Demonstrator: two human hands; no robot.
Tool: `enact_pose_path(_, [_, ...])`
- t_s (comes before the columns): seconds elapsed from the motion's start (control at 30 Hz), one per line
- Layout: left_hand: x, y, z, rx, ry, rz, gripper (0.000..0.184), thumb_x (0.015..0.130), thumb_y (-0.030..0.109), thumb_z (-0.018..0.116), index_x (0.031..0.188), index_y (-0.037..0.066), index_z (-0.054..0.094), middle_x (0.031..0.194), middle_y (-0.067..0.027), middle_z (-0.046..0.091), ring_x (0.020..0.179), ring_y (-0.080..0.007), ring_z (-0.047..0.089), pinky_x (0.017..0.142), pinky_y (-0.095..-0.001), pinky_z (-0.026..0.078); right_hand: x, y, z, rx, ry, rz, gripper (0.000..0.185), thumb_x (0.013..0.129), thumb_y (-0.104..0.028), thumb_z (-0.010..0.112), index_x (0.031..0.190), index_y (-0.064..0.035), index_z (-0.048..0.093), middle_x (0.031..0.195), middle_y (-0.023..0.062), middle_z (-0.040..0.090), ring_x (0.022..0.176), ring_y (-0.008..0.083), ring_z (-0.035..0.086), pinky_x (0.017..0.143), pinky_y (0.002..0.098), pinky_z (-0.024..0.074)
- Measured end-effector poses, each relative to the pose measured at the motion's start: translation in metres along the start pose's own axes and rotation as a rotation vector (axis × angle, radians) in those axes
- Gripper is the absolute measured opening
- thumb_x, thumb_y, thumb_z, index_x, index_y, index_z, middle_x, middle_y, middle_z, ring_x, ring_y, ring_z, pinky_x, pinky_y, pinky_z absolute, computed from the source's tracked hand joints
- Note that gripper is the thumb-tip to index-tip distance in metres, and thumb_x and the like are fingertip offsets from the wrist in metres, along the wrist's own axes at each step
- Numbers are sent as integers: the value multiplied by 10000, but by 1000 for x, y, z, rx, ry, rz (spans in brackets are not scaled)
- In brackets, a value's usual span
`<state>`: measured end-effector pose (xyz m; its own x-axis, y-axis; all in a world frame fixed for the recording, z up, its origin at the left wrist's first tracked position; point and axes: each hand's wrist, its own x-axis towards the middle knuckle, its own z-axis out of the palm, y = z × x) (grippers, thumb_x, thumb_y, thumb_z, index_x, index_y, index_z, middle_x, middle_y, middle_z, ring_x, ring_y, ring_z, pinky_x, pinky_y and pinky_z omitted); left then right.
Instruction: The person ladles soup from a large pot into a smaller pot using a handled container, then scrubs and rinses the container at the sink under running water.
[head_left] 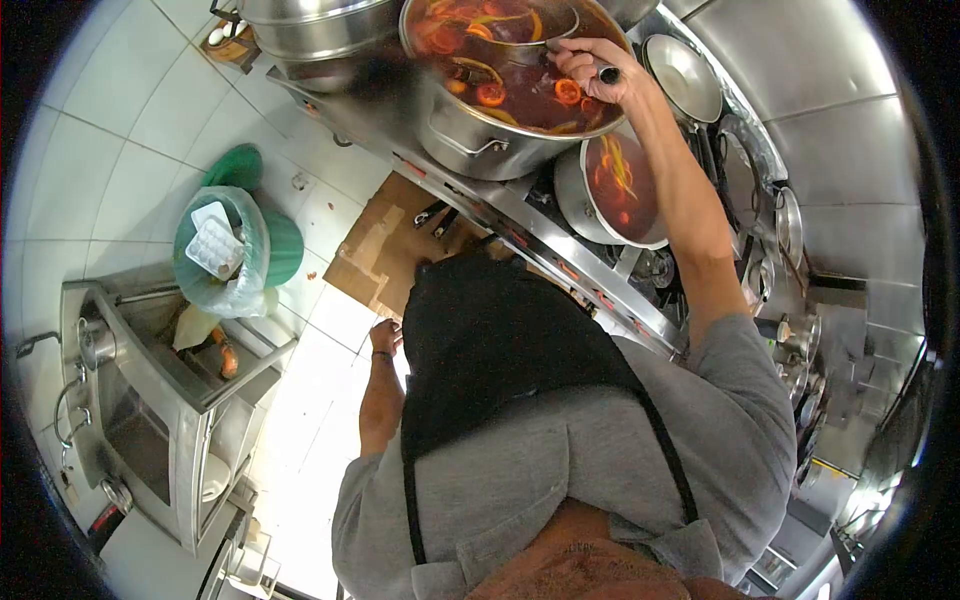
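Note:
My right hand [592, 70] is closed round the handle of a round-rimmed utensil [540, 42], over a large steel pot [470, 150]. The utensil's wide curved rim dips into the dark red liquid; whether it is a ladle or a strainer I cannot tell. Orange citrus slices [568, 92] and yellow peel strips float in the pot. A smaller pot [575, 195] of red liquid with peel strips stands beside it, under my right forearm. My left hand [385, 338] hangs low beside the black apron [510, 350], fingers loosely bent and partly hidden, with nothing visible in it.
A lidded steel pot [320, 30] stands left of the large pot on the stove [500, 215]. Pans [685, 80] line the right side. At left are a green bin [285, 250] with a plastic liner, and a steel sink [140, 430]. Flattened cardboard [365, 245] lies on the floor.

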<state>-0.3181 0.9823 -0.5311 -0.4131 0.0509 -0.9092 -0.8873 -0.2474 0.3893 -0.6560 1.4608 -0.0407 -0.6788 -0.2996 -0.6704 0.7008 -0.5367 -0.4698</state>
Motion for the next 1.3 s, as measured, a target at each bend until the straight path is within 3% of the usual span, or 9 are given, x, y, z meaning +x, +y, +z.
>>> enact_pose_path(0.23, [0, -20, 3, 768, 16, 489, 116, 848, 73, 493, 802, 66, 600, 741, -26, 557, 622, -143, 522, 531, -301, 416, -27, 16, -2, 250, -194, 20, 98, 945, -49, 416, 892, 24, 377, 678, 36, 419, 438, 67, 412, 351, 187, 319])
enact_pose_path(0.43, [-12, -11, 3, 1162, 34, 630, 113, 833, 74, 506, 768, 77, 599, 705, -27, 558, 625, -150, 534, 542, -315, 431, -60, 36, -3, 328, -286, -29, 75, 926, -23, 406, 893, 39, 380, 656, 28, 409, 427, 68, 405, 330, 203, 323])
enact_pose_path(0.73, [-57, 35, 39, 1069, -39, 529, 131, 832, 138, 520, 750, 98, 614, 720, -52, 605, 673, -181, 592, 602, -336, 478, -148, 53, -6, 235, -362, -267, 228, 903, -15, 470, 1071, 120, 396, 721, 44, 431, 406, 53, 378, 310, 203, 278])
enact_pose_path(0.87, [-26, 34, 38, 1254, -65, 636, 182, 854, 188, 499, 764, 95, 627, 726, -57, 619, 691, -208, 605, 644, -339, 497, -197, 55, -16, 273, -383, -385, 280, 915, -31, 463, 1120, 146, 393, 744, 49, 422, 401, 48, 364, 292, 199, 280])
enact_pose_path(1.0, [12, 30, 42, 1343, -159, 823, 196, 857, 205, 490, 763, 94, 622, 711, -50, 615, 682, -207, 599, 638, -334, 492, -249, 67, -24, 271, -253, -456, 354, 936, -44, 419, 1204, 157, 302, 802, 59, 404, 413, 47, 382, 266, 194, 296])
enact_pose_path(1.07, [29, 31, 43, 1367, -213, 951, 204, 858, 214, 486, 762, 94, 620, 703, -46, 613, 677, -206, 597, 635, -332, 489, -269, 77, -27, 287, -126, -463, 135, 946, -83, 419, 967, 47, 391, 683, 35, 420, 366, 46, 372, 268, 195, 310])
enact_pose_path(1.13, [44, 31, 46, 1392, -254, 1056, 211, 860, 222, 482, 761, 94, 617, 696, -42, 611, 672, -205, 594, 631, -330, 487, -289, 89, -37, 72, -13, -440, 147, 946, -125, 432, 848, -23, 394, 536, -10, 397, 306, 58, 346, 258, 193, 300])
enact_pose_path(1.23, [49, 42, 56, 1638, -258, 1201, 215, 876, 212, 452, 758, 96, 590, 619, -23, 548, 556, -197, 524, 514, -344, 426, -298, 109, -54, 78, 155, -469, 154, 937, -144, 455, 869, -6, 436, 469, -36, 371, 277, 67, 330, 242, 201, 272])
enact_pose_path(1.3, [32, 53, 73, 1040, -378, 631, 192, 890, 163, 425, 757, 113, 553, 588, -8, 466, 458, -156, 419, 407, -317, 299, -300, 120, -59, 92, 249, -439, 153, 928, -142, 466, 900, 8, 457, 459, -40, 366, 272, 70, 328, 232, 208, 251])
